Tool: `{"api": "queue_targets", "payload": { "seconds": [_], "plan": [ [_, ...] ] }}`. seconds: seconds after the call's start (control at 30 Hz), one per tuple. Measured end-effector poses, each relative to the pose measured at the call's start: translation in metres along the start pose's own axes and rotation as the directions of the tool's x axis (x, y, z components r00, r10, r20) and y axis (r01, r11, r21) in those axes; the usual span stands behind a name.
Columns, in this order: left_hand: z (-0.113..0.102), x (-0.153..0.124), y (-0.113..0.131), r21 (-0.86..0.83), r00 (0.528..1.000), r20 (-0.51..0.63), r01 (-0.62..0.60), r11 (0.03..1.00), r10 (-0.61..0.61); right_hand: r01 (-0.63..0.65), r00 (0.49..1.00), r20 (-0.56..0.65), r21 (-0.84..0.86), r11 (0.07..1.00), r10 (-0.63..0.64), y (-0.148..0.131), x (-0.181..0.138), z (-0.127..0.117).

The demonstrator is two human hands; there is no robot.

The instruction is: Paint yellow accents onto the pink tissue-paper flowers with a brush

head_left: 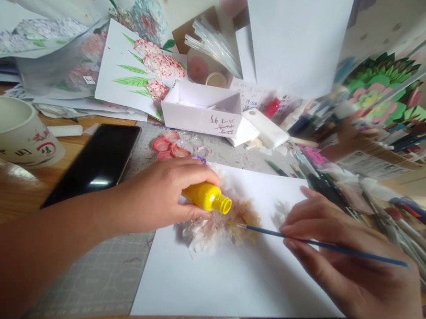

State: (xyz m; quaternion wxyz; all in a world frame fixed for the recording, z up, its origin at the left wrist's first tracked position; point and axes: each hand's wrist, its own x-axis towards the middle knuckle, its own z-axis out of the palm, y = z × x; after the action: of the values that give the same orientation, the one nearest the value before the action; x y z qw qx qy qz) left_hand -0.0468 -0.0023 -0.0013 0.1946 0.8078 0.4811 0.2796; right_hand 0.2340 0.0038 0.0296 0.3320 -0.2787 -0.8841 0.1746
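My left hand (168, 195) is wrapped round a small yellow paint bottle (206, 195), tilted so its uncapped mouth points right. Between the thumb and fingers of my right hand (335, 250) is a thin blue paintbrush (274, 233). Its tip, coloured yellow, lies close below the bottle's mouth. Under both is a white ruffled paper flower (202, 234) with yellow-brown tinting on its right side. It rests on a white sheet of paper (243, 285). My left hand and the bottle hide part of the flower.
A paint palette (171, 145) with red wells sits behind my left hand. To the left are a black phone (96, 159) and a paper cup (15, 126). A white box (201, 113) stands at the back. Brushes and tools crowd the right, beside a cardboard box (372, 155).
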Motion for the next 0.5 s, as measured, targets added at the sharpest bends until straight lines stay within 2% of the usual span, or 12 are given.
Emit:
{"api": "queue_targets", "payload": {
  "seconds": [0.37, 0.5],
  "plan": [
    [0.0006, -0.0005, -0.0008, -0.006, 1.0, -0.003, -0.009, 1.0, 0.009, 0.023, 0.999, 0.024, 0.0, 1.0, -0.023, 0.0014, 0.0, -0.0014],
    [-0.0009, -0.0003, 0.0006, -0.003, 1.0, 0.005, 0.004, 1.0, -0.004, -0.008, 1.0, 0.013, 0.003, 1.0, 0.008, 0.0012, -0.0002, -0.0019]
  ]
}}
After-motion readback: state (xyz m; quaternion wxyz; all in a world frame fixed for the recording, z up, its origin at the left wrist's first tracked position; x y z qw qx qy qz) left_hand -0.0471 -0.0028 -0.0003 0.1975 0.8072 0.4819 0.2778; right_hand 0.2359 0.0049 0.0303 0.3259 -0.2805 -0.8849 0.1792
